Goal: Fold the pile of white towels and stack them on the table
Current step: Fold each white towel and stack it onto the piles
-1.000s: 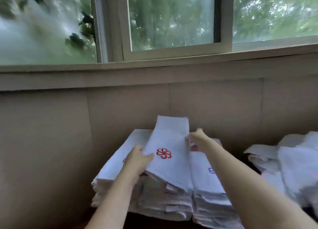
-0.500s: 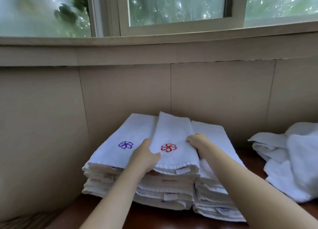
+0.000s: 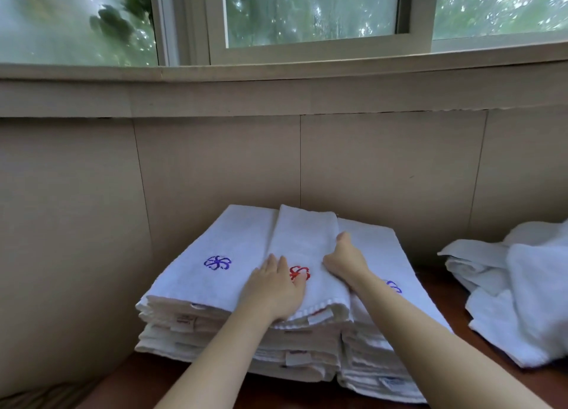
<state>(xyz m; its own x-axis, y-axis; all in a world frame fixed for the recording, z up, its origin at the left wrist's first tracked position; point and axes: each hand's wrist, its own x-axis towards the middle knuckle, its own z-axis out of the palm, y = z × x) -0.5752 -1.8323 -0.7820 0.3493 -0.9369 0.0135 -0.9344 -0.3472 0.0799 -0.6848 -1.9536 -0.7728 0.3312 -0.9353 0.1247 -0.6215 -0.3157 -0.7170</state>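
Three stacks of folded white towels stand side by side on the dark wooden table (image 3: 138, 378), against the wall. The middle stack's top towel (image 3: 302, 239) bears a red flower mark. My left hand (image 3: 275, 288) lies flat on it, fingers straight, partly covering the mark. My right hand (image 3: 345, 262) rests on the towel's right edge with fingers tucked down between the middle and right stacks. The left stack (image 3: 215, 273) shows a blue flower mark; the right stack (image 3: 378, 255) shows another, half hidden by my right forearm.
A loose pile of unfolded white towels (image 3: 522, 288) lies at the right on the table. A beige panelled wall (image 3: 215, 162) rises directly behind the stacks, with a window sill and windows above.
The red-marked towel has come down from a raised tilt onto the middle stack. My left hand moved from gripping its edge to lying flat on top. The view shifted lower.
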